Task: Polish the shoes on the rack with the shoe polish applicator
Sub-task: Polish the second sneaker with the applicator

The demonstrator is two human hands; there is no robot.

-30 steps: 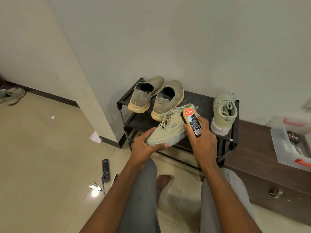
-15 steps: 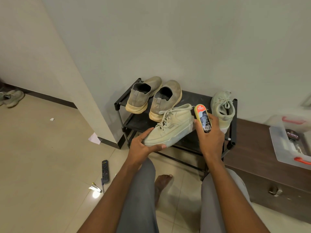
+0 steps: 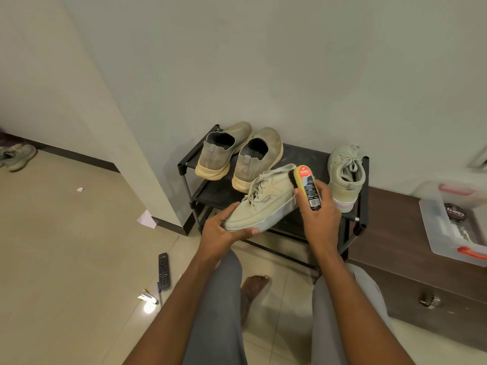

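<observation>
My left hand (image 3: pixel 220 234) grips the toe of a pale green laced sneaker (image 3: pixel 263 201), held in front of the black shoe rack (image 3: pixel 362 196). In my right hand (image 3: pixel 320 219) I hold the shoe polish applicator (image 3: pixel 307 186), a yellow-edged stick with a red and black label, its dark sponge side against the sneaker's heel. On the rack's top shelf stand two tan slip-on shoes (image 3: pixel 224 151) (image 3: pixel 257 160) at the left and the matching pale green sneaker (image 3: pixel 345 175) at the right.
A brown chest (image 3: pixel 411 262) stands right of the rack with a clear plastic box (image 3: pixel 453 227) holding a polish tin. A remote control (image 3: pixel 163 270) and a small shiny object lie on the floor at the left. My knees and a bare foot are below.
The applicator moved from the sneaker's side near the laces out to its heel. The sneaker tilted a little in my left hand.
</observation>
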